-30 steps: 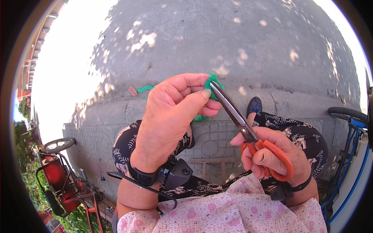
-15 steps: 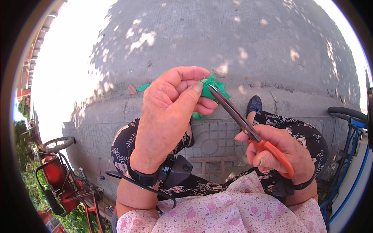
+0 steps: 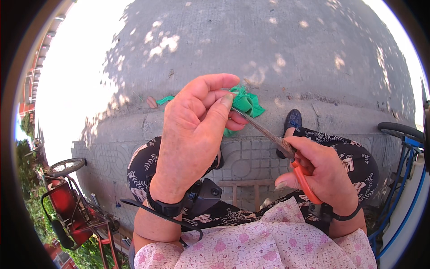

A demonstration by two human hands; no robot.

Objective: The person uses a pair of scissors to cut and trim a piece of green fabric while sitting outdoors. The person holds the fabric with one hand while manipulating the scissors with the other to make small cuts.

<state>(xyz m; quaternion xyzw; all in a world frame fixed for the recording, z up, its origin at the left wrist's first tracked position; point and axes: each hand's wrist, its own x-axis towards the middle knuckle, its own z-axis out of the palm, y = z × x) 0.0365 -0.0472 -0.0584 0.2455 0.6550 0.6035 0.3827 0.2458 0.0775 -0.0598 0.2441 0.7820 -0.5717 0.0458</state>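
My left hand point(image 3: 192, 139) hides most of the green cloth point(image 3: 244, 102); the scissors' point(image 3: 268, 132) blade tips vanish behind my thumb.

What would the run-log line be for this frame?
left hand: pinching green cloth | right hand: gripping orange-handled scissors, blades at cloth | seated, paved ground

The left hand point(image 3: 192, 134) is raised with its back to the camera, thumb and fingers pinched together at the tips. The right hand point(image 3: 324, 175) sits lower to the right, fingers curled closed, forearm entering from below
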